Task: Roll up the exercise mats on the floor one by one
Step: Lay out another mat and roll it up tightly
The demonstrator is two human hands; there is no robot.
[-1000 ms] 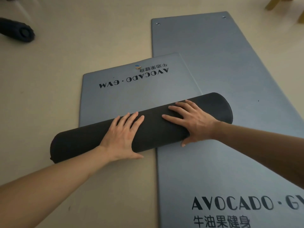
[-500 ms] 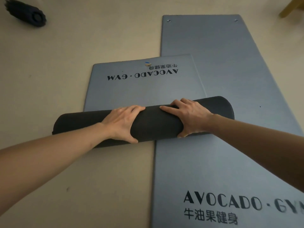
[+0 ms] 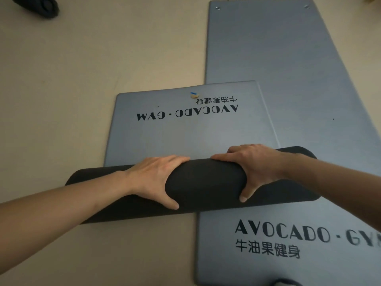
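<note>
A grey-blue mat with upside-down "AVOCADO · GYM" lettering [image 3: 185, 133] lies on the floor, its near part wound into a thick black roll [image 3: 204, 184]. My left hand [image 3: 156, 178] wraps over the roll left of its middle, thumb on the near side. My right hand [image 3: 255, 168] curls over it just right of the middle, thumb underneath. The roll's right end rests on a second, flat grey-blue mat [image 3: 288, 79] that runs from the far right toward me.
A black rolled-up mat [image 3: 41, 5] lies at the far left corner on the beige floor [image 3: 61, 89]. The flat mat's near end with printed lettering [image 3: 288, 244] lies close to me at right.
Both hands went from lying flat on the roll to curling around it. The roll turned away from me, and less flat mat shows before the lettering.
</note>
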